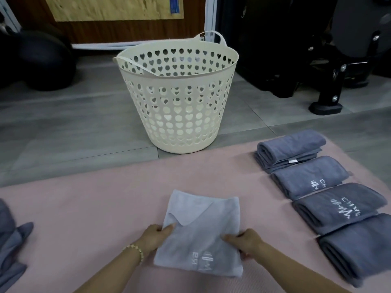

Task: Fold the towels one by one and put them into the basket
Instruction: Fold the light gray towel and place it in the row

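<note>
Towel [201, 229], soft, light and limp, lies part-folded on the pink mat [84, 208] in front of the basket [177, 106]. Left hand [157, 235] and right hand [243, 242] pinch its opposite edges, fingers curled; holding both sides likely keeps the folds from slumping.

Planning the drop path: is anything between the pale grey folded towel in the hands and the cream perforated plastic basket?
Nothing visible. Only bare pink mat and grey floor lie between the pale grey folded towel and the cream perforated plastic basket. The four folded darker grey towels sit off to the right.
</note>
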